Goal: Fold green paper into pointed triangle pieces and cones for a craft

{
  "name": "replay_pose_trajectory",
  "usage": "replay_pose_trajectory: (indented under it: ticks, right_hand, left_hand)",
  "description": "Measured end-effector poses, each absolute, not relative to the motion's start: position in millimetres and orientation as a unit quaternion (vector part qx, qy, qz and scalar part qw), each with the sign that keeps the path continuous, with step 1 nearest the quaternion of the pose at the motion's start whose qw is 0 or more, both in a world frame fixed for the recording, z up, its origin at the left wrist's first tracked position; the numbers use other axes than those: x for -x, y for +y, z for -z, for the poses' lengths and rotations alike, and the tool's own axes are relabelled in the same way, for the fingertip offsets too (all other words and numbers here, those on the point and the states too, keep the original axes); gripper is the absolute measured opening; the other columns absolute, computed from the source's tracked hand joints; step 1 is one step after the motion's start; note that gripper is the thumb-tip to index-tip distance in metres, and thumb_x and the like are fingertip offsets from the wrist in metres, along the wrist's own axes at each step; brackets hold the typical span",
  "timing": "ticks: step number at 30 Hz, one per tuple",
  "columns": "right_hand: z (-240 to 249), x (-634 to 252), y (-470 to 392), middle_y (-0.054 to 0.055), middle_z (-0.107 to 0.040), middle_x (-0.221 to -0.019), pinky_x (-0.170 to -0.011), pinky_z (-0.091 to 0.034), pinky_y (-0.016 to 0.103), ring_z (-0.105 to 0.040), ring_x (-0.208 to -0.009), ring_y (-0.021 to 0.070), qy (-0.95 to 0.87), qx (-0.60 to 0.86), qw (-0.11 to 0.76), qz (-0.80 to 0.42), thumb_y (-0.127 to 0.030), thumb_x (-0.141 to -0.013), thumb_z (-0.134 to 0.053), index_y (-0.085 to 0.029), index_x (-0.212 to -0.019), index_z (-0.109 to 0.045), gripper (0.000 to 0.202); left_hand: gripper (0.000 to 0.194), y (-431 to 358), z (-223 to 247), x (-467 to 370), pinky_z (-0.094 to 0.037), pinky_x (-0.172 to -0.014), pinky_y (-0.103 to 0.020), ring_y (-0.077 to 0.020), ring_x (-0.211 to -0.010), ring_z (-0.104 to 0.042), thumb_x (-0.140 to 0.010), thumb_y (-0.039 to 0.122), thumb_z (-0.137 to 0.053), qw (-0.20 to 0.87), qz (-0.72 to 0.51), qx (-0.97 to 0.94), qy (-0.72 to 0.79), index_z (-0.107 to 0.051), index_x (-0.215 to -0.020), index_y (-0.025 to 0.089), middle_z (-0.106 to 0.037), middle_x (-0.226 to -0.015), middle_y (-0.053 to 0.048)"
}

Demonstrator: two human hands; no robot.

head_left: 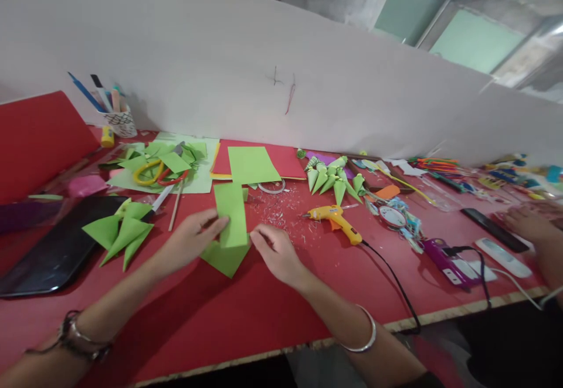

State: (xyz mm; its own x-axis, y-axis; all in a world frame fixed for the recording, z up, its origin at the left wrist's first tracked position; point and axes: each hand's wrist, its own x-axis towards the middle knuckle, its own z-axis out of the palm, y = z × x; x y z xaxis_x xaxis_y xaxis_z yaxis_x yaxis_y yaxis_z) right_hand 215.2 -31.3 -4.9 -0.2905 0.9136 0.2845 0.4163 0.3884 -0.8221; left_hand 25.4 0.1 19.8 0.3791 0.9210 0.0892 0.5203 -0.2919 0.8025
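Observation:
A light green paper rectangle [231,215] is held up in front of me, just above the red tabletop. My left hand [193,235] grips its left edge, the thumb lying on the front face. Partly hidden beneath it is another green paper piece [229,262], its pointed corner towards me. My right hand [279,253] is closed, with thumb and fingertips pinched at the right corner of this lower piece. Several rolled green paper cones [125,230] lie to the left of my left hand.
A yellow glue gun [336,221] with a black cord lies at right, near more green cones [328,177]. Scissors [149,172] rest among green scraps. A black phone-like slab [57,247] is at left, a purple power strip [453,265] at right. Another person's hand [530,221] is far right.

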Motion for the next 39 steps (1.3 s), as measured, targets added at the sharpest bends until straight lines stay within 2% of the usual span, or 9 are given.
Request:
replay_pose_trajectory:
  ticks: [3,6,11,15,18,21,26,31,39]
  right_hand:
    - [4,-216,-31,0.003,-0.053,-0.087,-0.073,-0.039,0.025,-0.049,-0.082,0.0132,-0.775,0.451,0.350,-0.273,-0.025,-0.080,-0.049,-0.019,-0.090,-0.052,0.012]
    - [4,-216,-34,0.007,-0.049,-0.107,-0.087,-0.037,0.032,-0.044,-0.102,0.0190,-0.819,0.433,0.269,-0.264,-0.035,-0.075,-0.058,-0.020,-0.110,-0.049,0.040]
    - [4,-213,-39,0.010,-0.039,-0.125,-0.098,-0.027,0.039,-0.032,-0.117,0.0236,-0.870,0.399,0.179,-0.227,-0.050,-0.070,-0.060,-0.021,-0.123,-0.041,0.064]
    - [5,-211,-39,0.011,-0.037,-0.129,-0.100,-0.017,0.044,-0.028,-0.120,0.0247,-0.894,0.385,0.150,-0.175,-0.057,-0.069,-0.057,-0.022,-0.122,-0.043,0.065]
    - [7,-210,-38,0.009,-0.042,-0.123,-0.098,-0.021,0.041,-0.033,-0.116,0.0228,-0.887,0.397,0.165,-0.168,-0.054,-0.071,-0.056,-0.021,-0.117,-0.047,0.057]
    - [9,-208,-38,0.007,-0.047,-0.114,-0.092,-0.026,0.038,-0.037,-0.108,0.0218,-0.875,0.413,0.174,-0.181,-0.051,-0.072,-0.058,-0.021,-0.111,-0.049,0.050]
    - [9,-206,-38,0.006,-0.049,-0.107,-0.085,-0.029,0.036,-0.041,-0.101,0.0210,-0.861,0.424,0.182,-0.215,-0.047,-0.071,-0.061,-0.021,-0.113,-0.045,0.052]
    - [9,-205,-38,0.004,-0.051,-0.105,-0.083,-0.029,0.034,-0.043,-0.099,0.0198,-0.847,0.434,0.193,-0.239,-0.038,-0.073,-0.061,-0.022,-0.106,-0.048,0.039]
    - [2,-209,-40,0.004,-0.052,-0.102,-0.084,-0.030,0.034,-0.045,-0.099,0.0196,-0.826,0.447,0.213,-0.270,-0.036,-0.076,-0.057,-0.023,-0.104,-0.050,0.032]
  left_hand:
    - [0.031,31,-26,3,-0.034,-0.046,-0.022,-0.0106,-0.048,-0.042,-0.081,0.042,-0.036,0.201,-0.304,-0.742,0.562,-0.041,-0.060,0.020,-0.041,-0.052,0.005]
    - [0.032,65,-36,34,-0.026,-0.042,-0.022,-0.0091,-0.041,-0.034,-0.080,0.040,-0.038,0.104,-0.296,-0.714,0.626,-0.036,-0.055,0.020,-0.030,-0.044,0.006]
    - [0.032,111,-43,71,-0.024,-0.047,-0.023,-0.0092,-0.049,-0.043,-0.075,0.046,-0.046,0.027,-0.296,-0.681,0.669,-0.054,-0.063,0.018,-0.042,-0.048,0.005]
    - [0.041,124,-41,80,-0.021,-0.051,-0.026,-0.0078,-0.062,-0.051,-0.077,0.050,-0.042,0.001,-0.314,-0.678,0.665,-0.056,-0.071,0.012,-0.047,-0.053,0.006]
    - [0.036,119,-44,72,-0.025,-0.051,-0.027,-0.0119,-0.071,-0.052,-0.081,0.048,-0.037,-0.012,-0.342,-0.686,0.642,-0.053,-0.086,0.016,-0.051,-0.062,0.005]
    - [0.030,104,-49,50,-0.033,-0.057,-0.026,-0.0124,-0.071,-0.051,-0.086,0.040,-0.029,0.007,-0.340,-0.728,0.596,-0.049,-0.098,0.020,-0.054,-0.071,0.006]
    - [0.025,59,-43,10,-0.042,-0.068,-0.022,-0.0107,-0.074,-0.055,-0.080,0.038,-0.047,0.147,-0.196,-0.858,0.452,-0.059,-0.091,0.020,-0.062,-0.083,0.004]
    - [0.061,15,-28,0,-0.040,-0.088,-0.034,-0.0239,-0.107,-0.047,-0.066,0.045,-0.063,0.273,-0.017,-0.922,0.274,-0.045,-0.120,0.024,-0.051,-0.118,-0.007]
    - [0.035,9,-8,4,-0.039,-0.084,-0.033,-0.0203,-0.096,-0.049,-0.079,0.041,-0.050,0.301,-0.082,-0.896,0.317,-0.053,-0.109,0.024,-0.055,-0.102,-0.006]
